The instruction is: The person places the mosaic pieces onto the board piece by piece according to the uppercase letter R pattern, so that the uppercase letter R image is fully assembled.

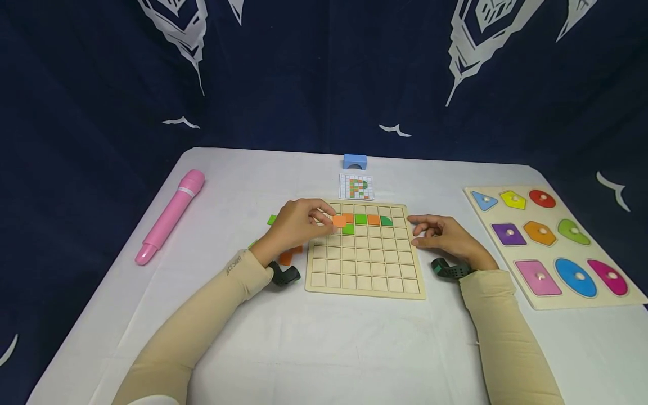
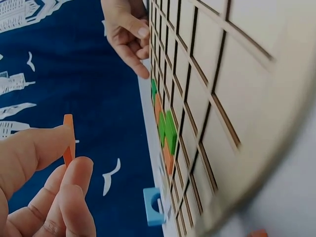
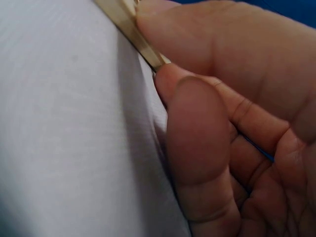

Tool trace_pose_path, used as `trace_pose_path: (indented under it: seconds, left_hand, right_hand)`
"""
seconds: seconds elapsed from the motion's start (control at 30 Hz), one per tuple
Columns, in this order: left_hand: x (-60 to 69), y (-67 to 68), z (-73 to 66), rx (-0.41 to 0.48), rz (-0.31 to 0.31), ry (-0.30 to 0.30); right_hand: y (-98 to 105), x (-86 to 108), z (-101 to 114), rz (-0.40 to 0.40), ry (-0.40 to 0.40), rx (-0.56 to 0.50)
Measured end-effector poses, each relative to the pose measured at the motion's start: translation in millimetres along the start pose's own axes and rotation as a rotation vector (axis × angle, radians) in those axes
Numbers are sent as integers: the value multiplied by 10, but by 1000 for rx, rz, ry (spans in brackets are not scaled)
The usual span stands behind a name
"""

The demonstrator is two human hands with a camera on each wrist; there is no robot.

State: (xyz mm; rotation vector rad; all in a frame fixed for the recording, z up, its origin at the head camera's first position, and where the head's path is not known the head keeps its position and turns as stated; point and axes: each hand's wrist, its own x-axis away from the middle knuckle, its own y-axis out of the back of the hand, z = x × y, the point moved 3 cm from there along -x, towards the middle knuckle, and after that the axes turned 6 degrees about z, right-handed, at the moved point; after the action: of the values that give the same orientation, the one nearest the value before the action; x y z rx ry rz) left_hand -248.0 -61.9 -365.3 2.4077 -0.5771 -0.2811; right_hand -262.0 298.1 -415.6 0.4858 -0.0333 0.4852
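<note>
My left hand (image 1: 298,225) pinches an orange square tile (image 1: 339,221) between thumb and fingers, above the left side of a wooden grid board (image 1: 364,285). In the left wrist view that tile (image 2: 68,140) is seen edge-on, apart from the board. Set in the grid's upper cells are orange tiles (image 1: 373,219), green tiles (image 1: 360,219) and a dark green tile with a curved edge (image 1: 386,221). At the board's right edge rests my right hand (image 1: 445,236), its thumb and a finger touching the rim. Loose orange tiles (image 1: 286,258) lie partly hidden by my left hand.
Behind the board lies a pattern card (image 1: 356,187), with a blue arch block (image 1: 355,162) beyond it. A pink microphone-shaped stick (image 1: 172,215) lies to the left. On the right is a knobbed shape puzzle (image 1: 557,247). A green tile (image 1: 271,219) sits left of the board.
</note>
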Motion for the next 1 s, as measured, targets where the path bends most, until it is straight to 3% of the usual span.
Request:
trace_pose_path:
  seconds: [0.33,0.7,1.0]
  left_hand:
    - [-195,-182,-12,-12,5,-6]
    - [-252,-235,90,-32,4,21]
    - [-286,-278,202,-98,107,16]
  right_hand:
    - [-6,4,-14,0,-1,-9]
    - [7,9,-1,-3,25,10]
    - [8,5,-5,11,27,-1]
